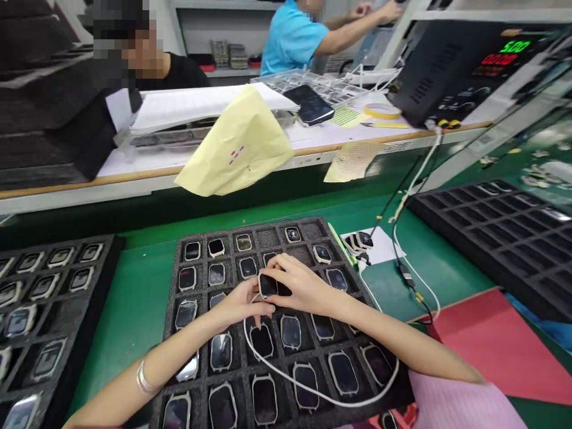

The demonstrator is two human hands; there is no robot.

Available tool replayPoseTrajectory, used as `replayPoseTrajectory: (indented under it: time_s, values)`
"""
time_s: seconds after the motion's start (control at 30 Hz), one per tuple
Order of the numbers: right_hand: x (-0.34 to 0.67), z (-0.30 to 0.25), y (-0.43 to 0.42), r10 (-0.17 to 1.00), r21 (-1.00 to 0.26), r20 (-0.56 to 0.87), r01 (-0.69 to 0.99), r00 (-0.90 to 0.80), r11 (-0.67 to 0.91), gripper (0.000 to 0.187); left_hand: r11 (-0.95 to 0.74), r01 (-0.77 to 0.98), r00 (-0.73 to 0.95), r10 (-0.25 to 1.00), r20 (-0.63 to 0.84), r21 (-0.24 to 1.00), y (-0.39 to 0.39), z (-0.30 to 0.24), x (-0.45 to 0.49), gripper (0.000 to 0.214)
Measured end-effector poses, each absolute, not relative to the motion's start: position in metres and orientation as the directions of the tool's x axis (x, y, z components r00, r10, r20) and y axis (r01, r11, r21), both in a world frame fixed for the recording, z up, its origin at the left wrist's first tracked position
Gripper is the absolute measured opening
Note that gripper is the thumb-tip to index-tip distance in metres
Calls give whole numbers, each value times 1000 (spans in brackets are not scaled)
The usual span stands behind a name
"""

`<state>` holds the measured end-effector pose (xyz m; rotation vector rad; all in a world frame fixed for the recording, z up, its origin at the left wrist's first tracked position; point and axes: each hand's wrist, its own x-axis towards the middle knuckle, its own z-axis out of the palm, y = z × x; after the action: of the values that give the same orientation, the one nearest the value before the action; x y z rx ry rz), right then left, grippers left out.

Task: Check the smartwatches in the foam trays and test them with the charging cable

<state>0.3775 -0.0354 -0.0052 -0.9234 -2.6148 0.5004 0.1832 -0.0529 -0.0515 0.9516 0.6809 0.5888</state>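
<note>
My right hand pinches a smartwatch case with a dark screen, above the middle of a black foam tray. Against the watch's left side, my left hand closes its fingers on the end of a white cable. The cable's tip is hidden by the fingers, so whether it touches the watch I cannot tell. From there the cable loops over the tray and passes under my right forearm. Several strapless watches lie in the tray's compartments; one watch at the back has a lit screen.
More foam trays stand at left and right. Small watches rest on white paper beside cables. A red sheet lies at right. Behind, a shelf holds a phone, yellow paper and a power supply. Two people sit beyond.
</note>
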Motion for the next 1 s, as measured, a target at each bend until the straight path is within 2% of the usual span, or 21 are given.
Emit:
replayPoseTrajectory:
  time_s: [0.13,0.47,0.73,0.83,0.9,1.0]
  values:
    - [376,-15,-35,629,-396,189,528,-754,751,37,424,-149,592,762,-263,893,-53,-55,187,51]
    - [372,-32,-40,660,-646,235,393,-713,654,38,396,-97,543,790,-286,913,-56,-57,181,42]
    - [375,-22,-35,636,-688,255,325,-728,649,43,374,-99,565,784,-257,922,-57,-55,177,35]
    - [401,-7,-20,680,-657,210,413,-702,630,34,360,-114,581,780,-232,926,-56,-50,177,33]
    - [426,-3,-9,772,-577,183,570,-608,585,26,355,-107,583,779,-230,929,-55,-49,176,32]
    - [461,-12,0,857,-425,121,754,-502,501,28,350,-101,576,784,-232,931,-54,-49,176,33]
